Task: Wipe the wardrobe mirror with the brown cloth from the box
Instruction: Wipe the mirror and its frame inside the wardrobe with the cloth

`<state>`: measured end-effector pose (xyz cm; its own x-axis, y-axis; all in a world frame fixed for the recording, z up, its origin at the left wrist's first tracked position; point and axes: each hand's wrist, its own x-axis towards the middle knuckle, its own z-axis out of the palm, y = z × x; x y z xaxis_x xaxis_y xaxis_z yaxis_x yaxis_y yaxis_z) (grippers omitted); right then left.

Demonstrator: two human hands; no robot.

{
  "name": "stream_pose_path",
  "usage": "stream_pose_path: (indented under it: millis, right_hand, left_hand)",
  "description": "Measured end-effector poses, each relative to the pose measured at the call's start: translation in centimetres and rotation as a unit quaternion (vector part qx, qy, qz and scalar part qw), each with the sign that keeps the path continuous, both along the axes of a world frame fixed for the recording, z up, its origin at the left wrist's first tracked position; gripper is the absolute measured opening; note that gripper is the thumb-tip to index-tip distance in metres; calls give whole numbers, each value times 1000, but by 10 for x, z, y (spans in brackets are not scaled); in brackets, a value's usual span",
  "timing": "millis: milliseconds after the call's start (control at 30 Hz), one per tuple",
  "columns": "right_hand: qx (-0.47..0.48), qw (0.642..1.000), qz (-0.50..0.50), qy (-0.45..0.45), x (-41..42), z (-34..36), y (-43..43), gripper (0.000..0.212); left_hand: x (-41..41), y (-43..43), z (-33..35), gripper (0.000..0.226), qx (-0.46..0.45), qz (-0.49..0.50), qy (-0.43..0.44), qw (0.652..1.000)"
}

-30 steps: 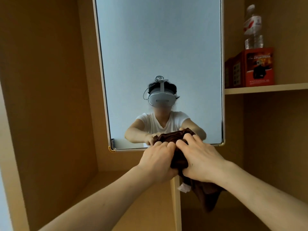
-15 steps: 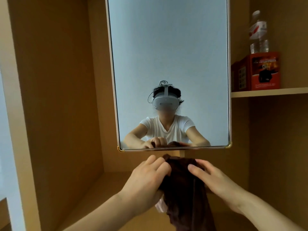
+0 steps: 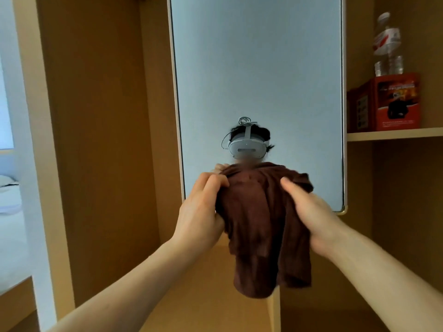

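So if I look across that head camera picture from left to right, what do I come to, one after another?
white bed → wooden wardrobe panel → left hand → brown cloth, held by both hands → right hand → red box

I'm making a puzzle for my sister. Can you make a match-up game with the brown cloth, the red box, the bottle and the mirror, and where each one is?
Things
1. crumpled brown cloth
2. red cardboard box
3. clear plastic bottle
4. tall rectangular mirror

Places
A. sticking up above the red box
B. upright in the wardrobe, behind the cloth
C. gripped by the left hand and right hand
D. on the pale wooden shelf

Pairs: 1-C, 2-D, 3-A, 4-B
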<state>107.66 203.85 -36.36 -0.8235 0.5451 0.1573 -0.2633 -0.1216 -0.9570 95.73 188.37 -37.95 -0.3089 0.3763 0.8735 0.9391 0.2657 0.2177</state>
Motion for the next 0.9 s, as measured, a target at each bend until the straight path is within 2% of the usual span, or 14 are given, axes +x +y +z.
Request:
stream_pose_path:
  millis: [67,100,267,367,433,500,567,633,700,733,800,833,867,900]
  right_hand:
    - [-84,995,-1,56,6,14,-2,33]
    - [-86,993,9,78,8,20,-4,32]
    - [77,987,63,124,5,38,-17,43]
    - [31,983,140,115,0,44,-24,50]
    - [6,978,148,148,-1,53,-25,33]
    - [42,980,57,184,-2,70,-24,15]
    - [123,964,-93,215,-1,94,-17,10]
    - [251,903,-209,278,0,122,-10,17]
    - [431,782,-311,325,-5,140,-1,24]
    - [536,708,-354,293,-11,145,6,28]
    - [722,596,-340,90,-23,148,18,53]
    - [772,561,-298,-16,-29,144,23,62]
    - [792,547,-262,-72,-33,140,26,65]
    - [793,555,-241,-77,-36,136,29,63]
  left_hand:
    - [1,4,12,46,36,1,-54,998]
    - [1,7,17,46,48,-2,-81,996]
    - [8,23,47,40,150,-104,-227,957]
    - [16,29,62,32,139,-82,-173,972]
    - [18,29,69,29,88,-44,-108,989]
    - [15,27,75,35,52,-8,-74,996]
    - [11,25,79,45,12,3,-70,997]
    - [9,25,83,48,33,-33,-115,992]
    - [11,27,93,44,131,-79,-169,974]
    - [12,28,98,42,185,-85,-162,966]
    - [14,31,107,46,235,-51,-63,969]
    - [14,33,110,52,221,-24,15,975]
    - [13,37,114,59,179,7,96,979]
    - [11,42,118,67,121,38,162,979]
